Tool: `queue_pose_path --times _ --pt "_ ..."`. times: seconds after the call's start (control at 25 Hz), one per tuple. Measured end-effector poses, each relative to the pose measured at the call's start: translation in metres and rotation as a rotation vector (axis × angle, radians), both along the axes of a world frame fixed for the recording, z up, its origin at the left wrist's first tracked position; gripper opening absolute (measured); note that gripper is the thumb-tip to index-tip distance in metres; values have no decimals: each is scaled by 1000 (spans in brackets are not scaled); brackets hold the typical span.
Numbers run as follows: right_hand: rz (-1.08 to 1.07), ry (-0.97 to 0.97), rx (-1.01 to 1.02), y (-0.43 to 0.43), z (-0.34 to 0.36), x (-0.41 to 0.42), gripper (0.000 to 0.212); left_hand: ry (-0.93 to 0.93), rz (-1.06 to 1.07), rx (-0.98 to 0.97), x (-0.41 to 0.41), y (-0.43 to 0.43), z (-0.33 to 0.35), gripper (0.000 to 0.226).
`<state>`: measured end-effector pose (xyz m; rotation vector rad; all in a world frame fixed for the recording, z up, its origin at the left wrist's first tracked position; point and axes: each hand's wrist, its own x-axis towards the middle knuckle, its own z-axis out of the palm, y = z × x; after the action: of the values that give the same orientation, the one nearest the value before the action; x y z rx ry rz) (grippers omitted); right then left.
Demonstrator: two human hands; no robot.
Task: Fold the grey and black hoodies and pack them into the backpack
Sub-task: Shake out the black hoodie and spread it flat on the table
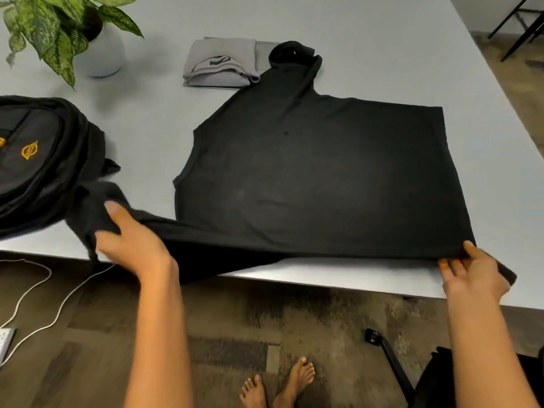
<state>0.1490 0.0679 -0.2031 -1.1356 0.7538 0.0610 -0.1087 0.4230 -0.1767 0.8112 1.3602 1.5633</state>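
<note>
hood of black hoodie [309, 172] points away, near edge gripped by left hand [132, 240] and right hand [471, 275].

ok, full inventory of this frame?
black hoodie: 1, black, spread flat mid-table, hem at near edge
grey hoodie: 1, grey, folded, far centre of table
backpack: 1, black, orange logo, table's left
potted plant: 1, green leaves, white pot, far left
table: 1, pale grey
cables: 2, white, floor left
chair: 1, black, bottom right
feet: 2, bare, floor
left hand: grip on hoodie's bunched left fabric
right hand: grip on hoodie's right hem corner
</note>
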Motion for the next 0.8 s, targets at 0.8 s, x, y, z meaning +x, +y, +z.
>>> queue_pose_path --times 0.8 --pt "616 -118 -471 78 -22 185 25 1053 -900 -161 209 143 -51 55"
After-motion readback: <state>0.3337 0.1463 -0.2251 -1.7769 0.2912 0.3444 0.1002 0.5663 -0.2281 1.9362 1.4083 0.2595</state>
